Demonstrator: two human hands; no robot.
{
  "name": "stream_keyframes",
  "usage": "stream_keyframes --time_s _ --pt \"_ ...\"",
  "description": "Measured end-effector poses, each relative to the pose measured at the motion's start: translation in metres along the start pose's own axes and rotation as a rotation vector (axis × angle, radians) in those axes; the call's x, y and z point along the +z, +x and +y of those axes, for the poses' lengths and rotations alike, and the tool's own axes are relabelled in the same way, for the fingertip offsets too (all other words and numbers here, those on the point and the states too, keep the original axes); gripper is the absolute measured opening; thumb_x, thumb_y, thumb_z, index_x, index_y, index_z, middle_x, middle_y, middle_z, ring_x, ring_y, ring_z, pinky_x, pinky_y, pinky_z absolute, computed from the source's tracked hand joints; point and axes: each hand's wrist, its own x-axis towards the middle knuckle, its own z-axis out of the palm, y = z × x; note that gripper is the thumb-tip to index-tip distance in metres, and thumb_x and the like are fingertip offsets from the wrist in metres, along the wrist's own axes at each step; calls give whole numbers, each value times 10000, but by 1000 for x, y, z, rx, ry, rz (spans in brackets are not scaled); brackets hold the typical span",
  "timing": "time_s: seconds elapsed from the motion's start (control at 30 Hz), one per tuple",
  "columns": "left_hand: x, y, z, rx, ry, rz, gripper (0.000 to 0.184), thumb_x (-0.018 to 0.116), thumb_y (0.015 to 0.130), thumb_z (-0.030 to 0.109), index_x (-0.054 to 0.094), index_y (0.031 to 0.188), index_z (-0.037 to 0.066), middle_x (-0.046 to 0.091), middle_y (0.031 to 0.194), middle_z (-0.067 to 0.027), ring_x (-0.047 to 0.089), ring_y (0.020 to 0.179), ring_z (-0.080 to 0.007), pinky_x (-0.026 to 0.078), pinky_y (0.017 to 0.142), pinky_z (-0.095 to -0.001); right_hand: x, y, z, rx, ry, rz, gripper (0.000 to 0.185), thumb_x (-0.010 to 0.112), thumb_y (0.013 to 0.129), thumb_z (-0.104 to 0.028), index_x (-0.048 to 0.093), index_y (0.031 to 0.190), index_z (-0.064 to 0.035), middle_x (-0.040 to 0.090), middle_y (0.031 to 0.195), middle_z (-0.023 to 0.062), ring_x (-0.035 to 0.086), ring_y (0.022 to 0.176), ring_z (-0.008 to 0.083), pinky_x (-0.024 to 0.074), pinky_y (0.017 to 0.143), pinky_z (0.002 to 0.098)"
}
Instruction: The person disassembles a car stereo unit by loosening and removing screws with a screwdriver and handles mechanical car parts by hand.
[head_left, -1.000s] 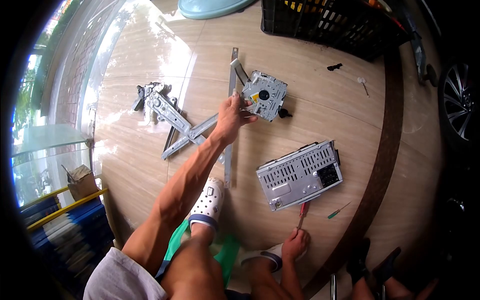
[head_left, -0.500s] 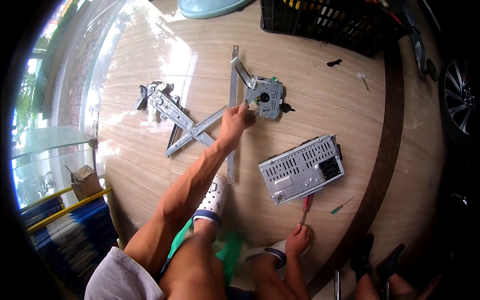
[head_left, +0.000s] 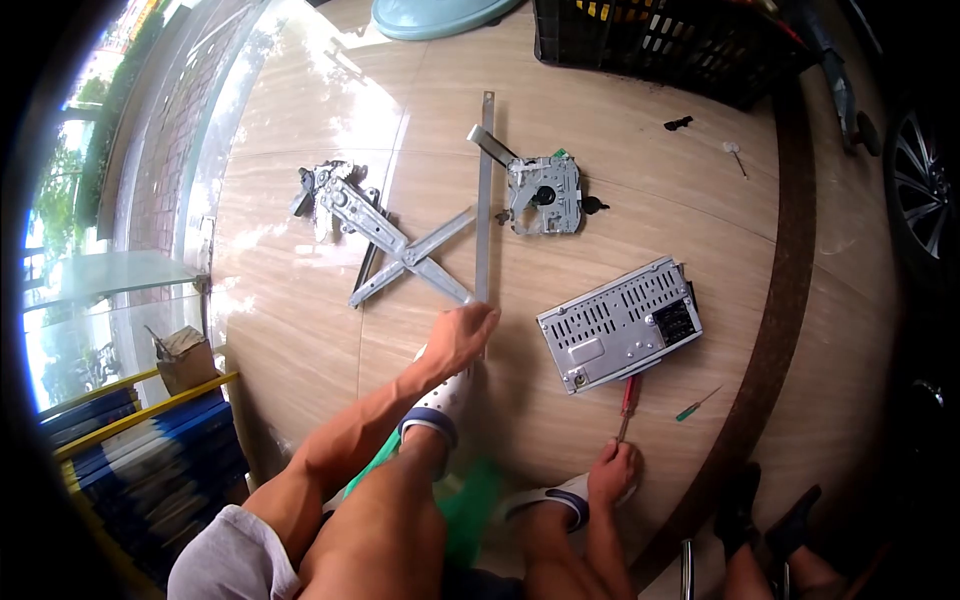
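My left hand (head_left: 466, 330) is closed over the long flat bar of the metal scissor-arm mechanism (head_left: 405, 250); whether its fingers grip anything is hidden. Low on the right, my right hand (head_left: 612, 474) is closed on the shaft of a red-handled screwdriver (head_left: 628, 396). The handle's far end lies at the lower edge of a silver perforated metal box (head_left: 620, 325). Beyond the bar lies a grey disc-drive mechanism (head_left: 545, 195) with a ribbon-like strip at its upper left. A small green screwdriver (head_left: 688, 411) rests right of the red one.
A black crate (head_left: 660, 50) stands at the top right, beside a pale blue round object (head_left: 440, 15). Small black and white parts lie below the crate. Blue stacked items (head_left: 160, 460) fill the lower left. Another person's feet (head_left: 738, 510) are at the lower right, a car wheel (head_left: 920, 190) above.
My left hand has let go of the disc-drive mechanism and moved down toward me, to the lower part of the bar. My right hand still holds the red screwdriver.
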Motion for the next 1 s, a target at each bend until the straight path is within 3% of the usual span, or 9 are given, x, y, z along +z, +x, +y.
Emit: stream_keyframes --time_s 0.17,0.27,0.37,0.47,0.7,0.8,0.93,1.0 --pt "3 -6 -8 77 60 -20 418 570 1038 396 712 1026 3 695 814 -259 675 817 -489 531 778 -527 -1 2 -7 -51 39 85 254 605 1010 -262 608 944 -17 629 980 225 583 967 456 463 844 547" --pt "-10 2 2 6 140 -20 415 570 1036 389 708 992 0 688 802 -264 673 818 -488 526 774 -533 -3 4 -7 -30 16 28 239 603 1007 -272 619 990 -34 641 1019 216 589 1012 446 469 863 541" --pt "-15 11 -8 82 74 70 436 580 1034 370 686 914 -36 658 771 -268 674 737 -412 516 705 -471 -8 4 -12 -38 22 39 244 602 1009 -264 613 966 -24 637 999 224 586 997 452 465 855 546" --pt "-26 9 0 91 105 82 423 579 1027 379 698 914 -10 683 799 -269 677 801 -473 522 743 -524 -10 5 -15 -42 20 54 256 600 1011 -261 605 943 -14 634 978 230 583 980 459 462 849 551" --pt "-48 -28 30 138 78 117 428 589 1030 376 697 903 -18 678 793 -265 674 792 -463 516 735 -506 -15 5 0 -62 69 -63 285 582 1022 -291 606 972 -12 648 1004 257 596 993 477 467 866 554" --pt "-57 -57 40 168 -79 138 431 600 1025 379 705 915 -24 681 801 -266 672 790 -445 516 741 -488 -9 16 16 -29 84 -226 289 580 1017 -298 626 999 -13 666 1028 268 615 1007 489 485 876 557" --pt "-83 -99 44 218 -152 197 383 652 1017 336 734 1012 -38 700 764 -175 669 705 -261 527 697 -405 -42 45 24 -47 107 -277 295 595 994 -304 672 993 -19 691 1020 261 638 1005 496 513 878 549" --pt "-108 -124 49 255 -331 217 358 673 1032 311 720 963 -38 658 745 -47 596 648 -102 496 585 -267 -77 62 26 -111 105 -203 307 601 985 -309 694 969 -17 697 1016 258 646 1007 490 522 879 544"
